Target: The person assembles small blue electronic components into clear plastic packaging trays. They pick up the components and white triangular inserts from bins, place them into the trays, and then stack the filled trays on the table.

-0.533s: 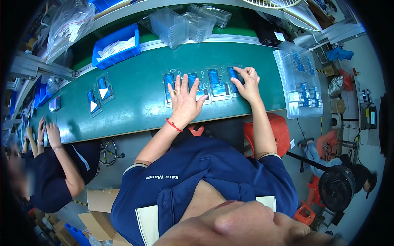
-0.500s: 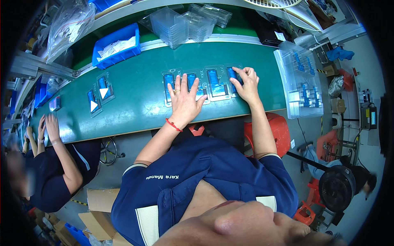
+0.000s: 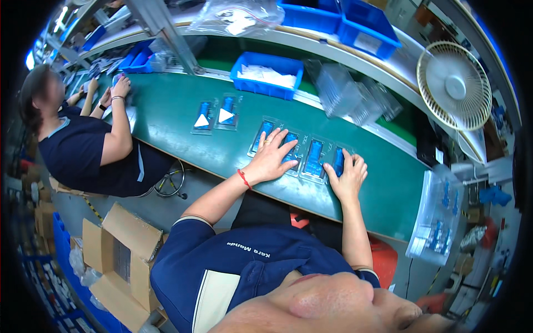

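A row of clear plastic blister trays, each with a blue rectangular piece, lies on the green table (image 3: 388, 188). My left hand (image 3: 271, 162) rests flat with fingers spread over the two left trays, partly hiding the leftmost blue piece (image 3: 261, 136) and its neighbour. Between my hands, one blister tray (image 3: 314, 157) shows fully. At the row's right end, my right hand (image 3: 350, 176) has its thumb and fingers on opposite sides of another blue rectangular piece (image 3: 338, 160), partly covering it. Farther left sit two more blister trays (image 3: 201, 117) with white triangles on their blue pieces.
A blue bin (image 3: 266, 77) of white papers stands at the back edge, beside stacked clear trays (image 3: 344, 91). More clear trays with blue pieces (image 3: 438, 216) are piled at the right end. A fan (image 3: 455, 86) is above right. A co-worker (image 3: 94, 141) sits left; an open carton (image 3: 125, 261) stands below.
The view has turned, so the table appears lower and more tilted. My hands stay over the same trays. The co-worker's hands now appear raised, around a small blue thing.
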`<state>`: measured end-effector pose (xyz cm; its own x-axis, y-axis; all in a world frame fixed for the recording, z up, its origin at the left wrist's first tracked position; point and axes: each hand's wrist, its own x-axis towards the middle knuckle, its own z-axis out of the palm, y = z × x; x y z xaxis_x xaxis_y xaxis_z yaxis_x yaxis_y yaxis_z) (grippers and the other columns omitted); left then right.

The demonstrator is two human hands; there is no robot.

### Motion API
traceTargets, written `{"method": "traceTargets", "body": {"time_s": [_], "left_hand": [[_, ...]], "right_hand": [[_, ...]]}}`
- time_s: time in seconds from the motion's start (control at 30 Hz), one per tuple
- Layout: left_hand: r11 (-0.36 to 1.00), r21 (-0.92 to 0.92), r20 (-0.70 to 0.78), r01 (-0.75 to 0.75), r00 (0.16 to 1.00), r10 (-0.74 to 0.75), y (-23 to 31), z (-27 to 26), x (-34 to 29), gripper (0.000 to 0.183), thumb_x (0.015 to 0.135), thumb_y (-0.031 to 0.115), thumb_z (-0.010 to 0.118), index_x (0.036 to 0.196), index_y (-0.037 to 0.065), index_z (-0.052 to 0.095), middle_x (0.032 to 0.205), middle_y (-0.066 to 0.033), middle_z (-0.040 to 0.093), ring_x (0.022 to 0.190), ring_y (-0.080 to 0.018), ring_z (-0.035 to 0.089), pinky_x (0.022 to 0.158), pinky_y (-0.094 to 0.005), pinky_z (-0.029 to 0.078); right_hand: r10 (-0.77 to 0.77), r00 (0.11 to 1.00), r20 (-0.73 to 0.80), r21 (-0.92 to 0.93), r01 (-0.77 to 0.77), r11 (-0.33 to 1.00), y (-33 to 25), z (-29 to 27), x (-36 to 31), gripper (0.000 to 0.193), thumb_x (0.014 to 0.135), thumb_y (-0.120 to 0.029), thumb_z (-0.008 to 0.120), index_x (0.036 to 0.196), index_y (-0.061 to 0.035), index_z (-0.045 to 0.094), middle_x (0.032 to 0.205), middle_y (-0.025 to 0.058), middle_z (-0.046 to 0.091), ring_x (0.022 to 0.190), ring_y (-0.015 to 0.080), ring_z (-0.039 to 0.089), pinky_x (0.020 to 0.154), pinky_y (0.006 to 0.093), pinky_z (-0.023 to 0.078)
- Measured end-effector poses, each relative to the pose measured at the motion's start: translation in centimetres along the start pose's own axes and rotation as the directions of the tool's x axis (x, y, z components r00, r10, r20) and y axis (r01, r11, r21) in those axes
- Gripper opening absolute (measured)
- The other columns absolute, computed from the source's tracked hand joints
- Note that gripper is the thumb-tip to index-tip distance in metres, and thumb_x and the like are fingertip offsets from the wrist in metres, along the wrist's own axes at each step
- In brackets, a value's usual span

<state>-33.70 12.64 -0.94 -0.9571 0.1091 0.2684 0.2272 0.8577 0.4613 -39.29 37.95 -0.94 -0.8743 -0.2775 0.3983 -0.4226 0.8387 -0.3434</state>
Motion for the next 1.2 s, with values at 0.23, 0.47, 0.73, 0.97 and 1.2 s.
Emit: {"method": "traceTargets", "body": {"time_s": [0.23, 0.47, 0.73, 0.97, 1.2], "left_hand": [[0.999, 0.006, -0.411, -0.034, 0.911, 0.033, -10.4, -7.7, 11.4, 0.028, 0.080, 0.019, 0.070, 0.101, 0.002, 0.068, 0.102, -0.0162, 0.066, 0.101, -0.0348, 0.058, 0.091, -0.0427, 0.044], [0.971, 0.233, 0.271, 0.050, 0.956, -0.114, -14.4, -5.6, 22.6, 0.062, 0.068, 0.043, 0.079, 0.116, 0.006, 0.066, 0.116, -0.0179, 0.064, 0.116, -0.0342, 0.054, 0.103, -0.0418, 0.037], [0.997, 0.002, 0.183, 0.079, 0.980, -0.078, -14.7, -4.9, 23.4, 0.043, 0.064, 0.023, 0.083, 0.101, 0.003, 0.071, 0.101, -0.0152, 0.070, 0.094, -0.0285, 0.066, 0.083, -0.0337, 0.050], [0.883, -0.379, 0.031, 0.277, 0.957, -0.287, -15.2, -6.5, 22.1, 0.027, 0.073, 0.018, 0.078, 0.093, 0.000, 0.074, 0.087, -0.0130, 0.072, 0.078, -0.0213, 0.068, 0.074, -0.0308, 0.053], [0.321, -0.899, 0.092, 0.297, 0.846, -0.525, -14.3, -8.7, 20.9, 0.036, 0.094, 0.014, 0.058, 0.124, -0.003, 0.047, 0.118, -0.0158, 0.058, 0.100, -0.0238, 0.063, 0.071, -0.0308, 0.056]], "right_hand": [[-0.010, 1.000, 0.022, 0.038, 0.009, 0.999, -0.5, -0.2, 0.4, 0.064, 0.071, -0.043, 0.077, 0.120, -0.0066, 0.060, 0.110, 0.0144, 0.050, 0.104, 0.0304, 0.046, 0.090, 0.0428, 0.035], [-0.041, 0.999, -0.009, 0.046, 0.041, 0.998, -0.2, 0.1, 0.6, 0.060, 0.072, -0.043, 0.076, 0.118, -0.0062, 0.061, 0.106, 0.0134, 0.051, 0.100, 0.0298, 0.047, 0.087, 0.0418, 0.036], [-0.026, 1.000, -0.011, 0.056, 0.027, 0.998, 0.0, -0.1, 0.4, 0.058, 0.073, -0.040, 0.075, 0.117, -0.0062, 0.061, 0.106, 0.0138, 0.050, 0.101, 0.0299, 0.047, 0.088, 0.0416, 0.036], [-0.005, 1.000, -0.002, 0.084, 0.005, 0.996, 0.2, 0.1, 0.2, 0.055, 0.074, -0.040, 0.074, 0.118, -0.0086, 0.062, 0.108, 0.0130, 0.050, 0.103, 0.0291, 0.047, 0.090, 0.0415, 0.035], [-0.012, 1.000, -0.013, 0.083, 0.013, 0.997, 0.3, 0.0, 0.3, 0.054, 0.074, -0.040, 0.074, 0.116, -0.0077, 0.063, 0.107, 0.0124, 0.050, 0.102, 0.0290, 0.047, 0.089, 0.0413, 0.036]]}}
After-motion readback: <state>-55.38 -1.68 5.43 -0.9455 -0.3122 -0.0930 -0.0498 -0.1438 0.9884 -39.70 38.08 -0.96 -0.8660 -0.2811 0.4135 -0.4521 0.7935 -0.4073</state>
